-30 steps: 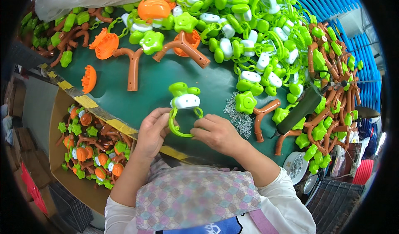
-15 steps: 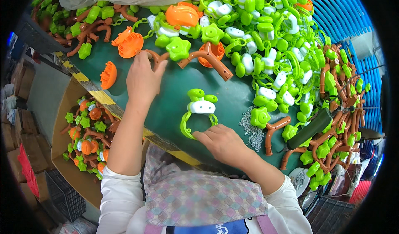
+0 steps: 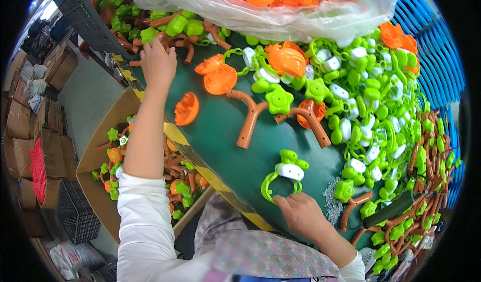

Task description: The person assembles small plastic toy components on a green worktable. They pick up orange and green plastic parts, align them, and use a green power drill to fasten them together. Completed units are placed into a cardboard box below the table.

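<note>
My right hand (image 3: 301,215) pinches the lower edge of a green plastic ring (image 3: 267,186), close to the table's near side. A white block (image 3: 290,172) with two small holes and green oval knobs sits on top of this ring. My left hand (image 3: 159,65) reaches far left to a pile of brown branch pieces (image 3: 183,44) with green star and block parts. Its thumb stands apart from the fingers, whose tips touch the pile beside a green star piece (image 3: 148,35). A brown Y-shaped branch (image 3: 249,114) lies on the green table (image 3: 220,147) between my hands.
Orange half shells (image 3: 186,108) lie left of the branch. A heap of green and white ring parts (image 3: 368,94) covers the right side, with small screws (image 3: 332,202) and a dark green screwdriver (image 3: 388,211) nearby. A cardboard box (image 3: 102,202) of assembled pieces stands below the table's left edge.
My left hand has left the brown branch on the table and moved farther away to the branch pile. The view has shifted left; my right hand still holds the ring.
</note>
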A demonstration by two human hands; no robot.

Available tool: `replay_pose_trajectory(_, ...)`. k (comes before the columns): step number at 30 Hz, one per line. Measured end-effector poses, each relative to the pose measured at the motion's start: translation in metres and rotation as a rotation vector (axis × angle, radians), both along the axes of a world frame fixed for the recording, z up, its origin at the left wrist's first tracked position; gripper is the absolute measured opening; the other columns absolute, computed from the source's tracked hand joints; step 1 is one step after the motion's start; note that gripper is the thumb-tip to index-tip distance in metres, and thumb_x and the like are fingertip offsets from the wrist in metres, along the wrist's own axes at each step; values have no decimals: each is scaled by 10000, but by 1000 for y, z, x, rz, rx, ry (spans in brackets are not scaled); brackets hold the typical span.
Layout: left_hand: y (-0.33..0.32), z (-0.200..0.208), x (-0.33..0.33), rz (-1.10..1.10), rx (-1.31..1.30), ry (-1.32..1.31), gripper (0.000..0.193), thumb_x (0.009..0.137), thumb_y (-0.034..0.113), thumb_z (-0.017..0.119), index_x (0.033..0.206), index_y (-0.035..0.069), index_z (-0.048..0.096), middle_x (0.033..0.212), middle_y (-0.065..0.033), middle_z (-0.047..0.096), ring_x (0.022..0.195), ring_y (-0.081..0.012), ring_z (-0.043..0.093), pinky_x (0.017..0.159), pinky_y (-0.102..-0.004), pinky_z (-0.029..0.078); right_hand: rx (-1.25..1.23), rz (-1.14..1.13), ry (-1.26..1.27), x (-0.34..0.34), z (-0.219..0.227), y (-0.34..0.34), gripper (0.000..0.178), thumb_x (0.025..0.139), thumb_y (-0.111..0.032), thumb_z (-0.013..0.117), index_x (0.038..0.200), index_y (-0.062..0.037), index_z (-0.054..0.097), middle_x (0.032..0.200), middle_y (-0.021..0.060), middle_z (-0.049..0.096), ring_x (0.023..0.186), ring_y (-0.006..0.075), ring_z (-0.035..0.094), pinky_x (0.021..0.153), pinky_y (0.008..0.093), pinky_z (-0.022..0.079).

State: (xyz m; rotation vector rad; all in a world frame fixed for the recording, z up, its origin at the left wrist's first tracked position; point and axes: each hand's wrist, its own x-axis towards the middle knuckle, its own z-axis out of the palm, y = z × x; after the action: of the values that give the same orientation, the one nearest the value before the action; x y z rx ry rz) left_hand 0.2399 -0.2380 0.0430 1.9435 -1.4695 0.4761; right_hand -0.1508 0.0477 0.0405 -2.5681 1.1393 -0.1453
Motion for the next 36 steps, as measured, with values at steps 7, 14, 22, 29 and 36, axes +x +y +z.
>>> replay_pose_trajectory(7, -73, -8, 57, -178, 94, -40, 490, 869, 214, 741, 1285, 25, 566, 1181, -213, 615, 1117, -418, 591, 960, -464, 496, 73, -27, 31, 5, 5, -5, 303, 787, -73, 627, 1090, -65, 625, 720, 59, 575, 696, 250, 611, 646, 384, 491)
replay_pose_trajectory(14, -60, -9, 78, -391, -178, 356, 313, 896, 208, 734, 1162, 47, 700, 1140, -141, 694, 1073, -308, 657, 953, -382, 500, 50, -75, -27, 10, 2, -5, 263, 776, -72, 643, 1038, -78, 640, 721, 55, 577, 688, 242, 608, 648, 383, 498)
replay_pose_trajectory(22, -31, -19, 92, -506, 115, 711, 308, 949, 298, 730, 1041, 5, 710, 952, -21, 689, 905, -88, 617, 809, -268, 496, -9, -74, -24, 13, 0, -4, 254, 784, -68, 646, 1037, -61, 651, 733, 61, 603, 697, 237, 612, 652, 372, 502)
replay_pose_trajectory(29, -67, -18, 115, -321, 137, 177, 415, 894, 279, 686, 1185, -13, 634, 1106, -193, 715, 1012, -389, 666, 903, -452, 514, -7, -64, 1, 15, 2, -4, 246, 782, -69, 645, 1028, -58, 653, 739, 58, 603, 708, 235, 610, 659, 368, 502)
replay_pose_trajectory(36, -46, -5, 96, -486, 483, 363, 491, 931, 326, 673, 1267, -19, 580, 1139, -199, 672, 1041, -295, 661, 928, -384, 501, -34, -80, 1, 16, -2, -1, 274, 778, -73, 637, 1052, -50, 647, 733, 54, 591, 705, 235, 603, 651, 366, 496)
